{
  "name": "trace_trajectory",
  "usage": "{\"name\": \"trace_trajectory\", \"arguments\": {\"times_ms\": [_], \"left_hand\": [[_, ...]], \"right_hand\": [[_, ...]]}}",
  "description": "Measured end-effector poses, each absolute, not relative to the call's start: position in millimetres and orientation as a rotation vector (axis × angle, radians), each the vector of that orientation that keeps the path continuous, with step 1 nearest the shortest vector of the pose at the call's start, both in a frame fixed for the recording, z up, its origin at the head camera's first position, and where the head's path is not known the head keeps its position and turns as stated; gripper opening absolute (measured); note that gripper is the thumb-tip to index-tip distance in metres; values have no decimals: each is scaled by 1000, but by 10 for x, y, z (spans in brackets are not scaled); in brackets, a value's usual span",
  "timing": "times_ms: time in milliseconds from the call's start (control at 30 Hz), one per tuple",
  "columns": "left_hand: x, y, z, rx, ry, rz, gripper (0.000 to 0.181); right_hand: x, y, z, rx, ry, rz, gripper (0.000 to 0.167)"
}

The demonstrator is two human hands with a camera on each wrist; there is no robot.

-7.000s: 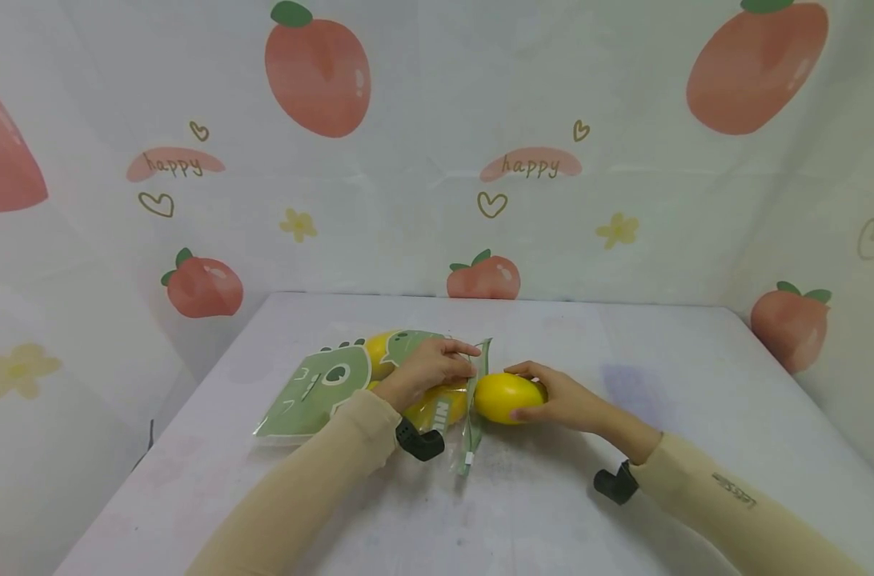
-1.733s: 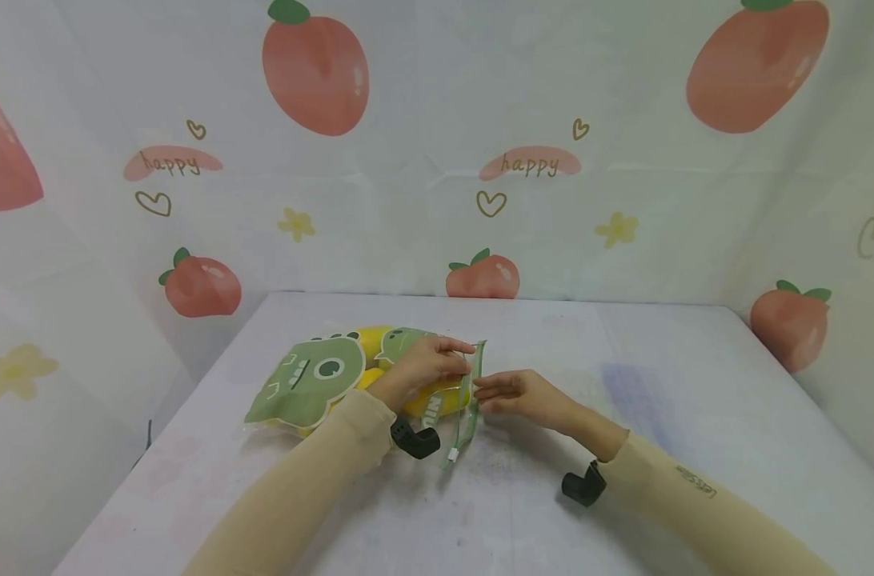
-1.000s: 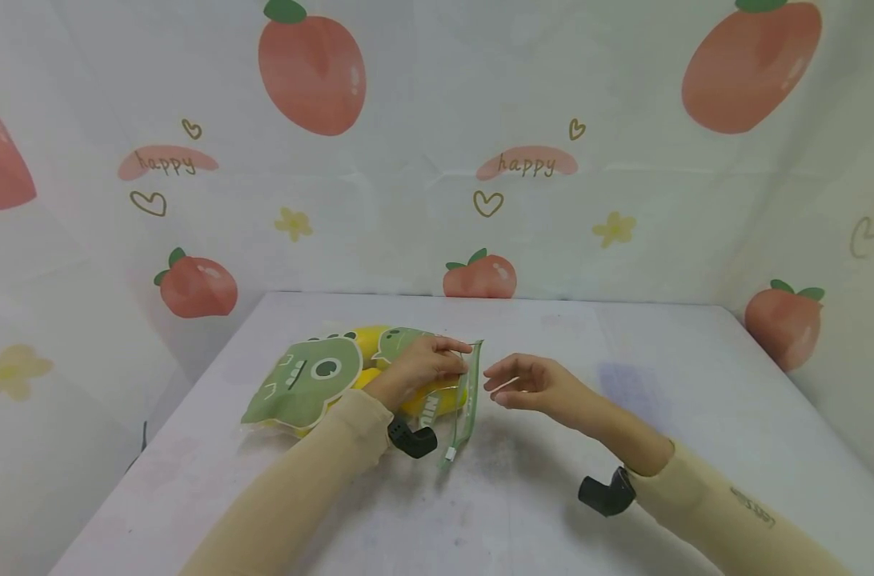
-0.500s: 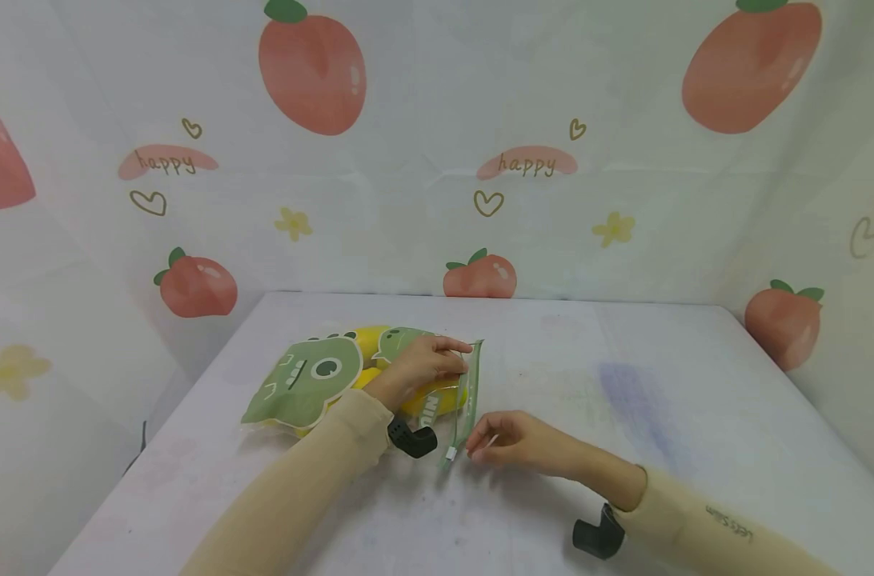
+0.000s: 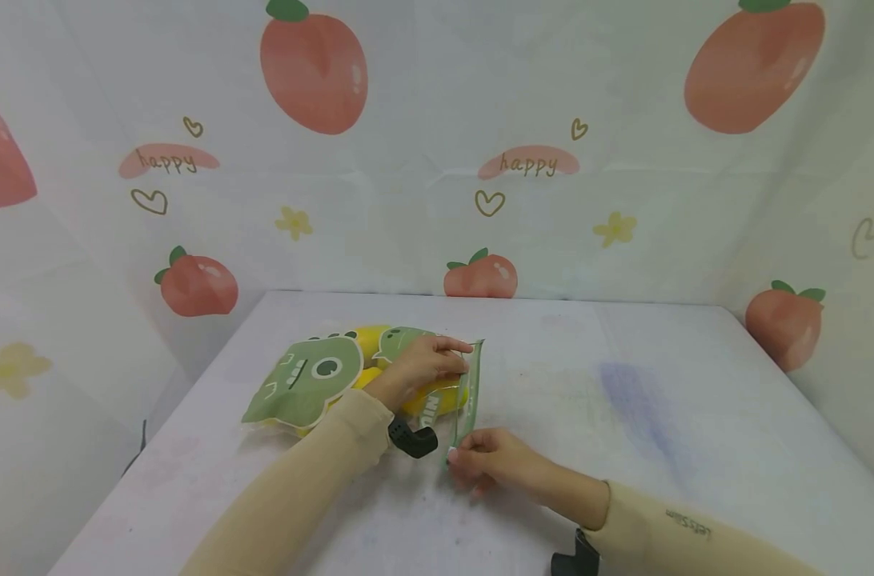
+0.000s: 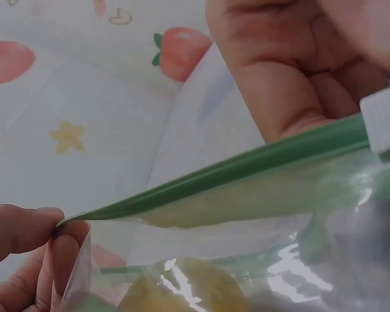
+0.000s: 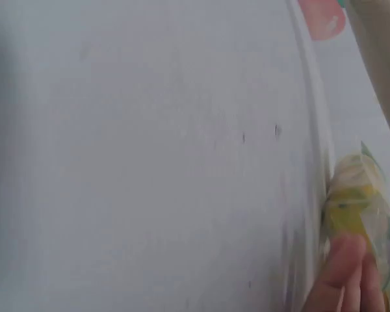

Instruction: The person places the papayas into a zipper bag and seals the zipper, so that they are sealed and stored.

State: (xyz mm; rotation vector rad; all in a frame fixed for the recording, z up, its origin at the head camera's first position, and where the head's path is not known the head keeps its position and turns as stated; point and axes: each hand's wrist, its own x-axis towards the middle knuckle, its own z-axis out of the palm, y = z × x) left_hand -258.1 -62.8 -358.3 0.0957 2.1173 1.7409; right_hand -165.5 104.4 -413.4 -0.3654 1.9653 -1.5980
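Note:
A clear zip bag (image 5: 303,392) with a green dinosaur print lies on the table at left centre. Several smooth yellow oval fruits (image 5: 370,339) bulge inside it. My left hand (image 5: 424,370) lies across the bag near its mouth. In the left wrist view its thumb and finger pinch the far end of the green zip strip (image 6: 234,170). At the near end, my right hand (image 5: 498,460) has curled fingers at the white slider (image 6: 383,120), the thumb against it. One yellow fruit (image 6: 182,289) shows below the zip strip. Right fingertips (image 7: 348,257) are partly blurred in the right wrist view.
The white table (image 5: 696,400) bears a faint purple stain (image 5: 639,408) at right. A fruit-printed cloth (image 5: 408,200) hangs behind and at both sides. Black wrist cameras (image 5: 413,438) are strapped near both cuffs. A thin dark cord (image 5: 138,448) shows by the left table edge.
Seven seconds ago the right hand held a yellow fruit at the bag's mouth; that fruit has left the hand. The right hand has since moved nearer, to the slider. The left hand stays.

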Motion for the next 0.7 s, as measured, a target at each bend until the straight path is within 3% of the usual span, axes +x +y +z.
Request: {"name": "trace_trajectory", "arguments": {"times_ms": [300,700], "left_hand": [[-2565,-659,-3597,111,2195,1670,35],[-2191,-929,-3343,442,2388,1562,34]], "right_hand": [[-1618,993,-4156,-297,1908,-1742,16],[-1604,1027,-4149,-318,1868,-1761,12]]}}
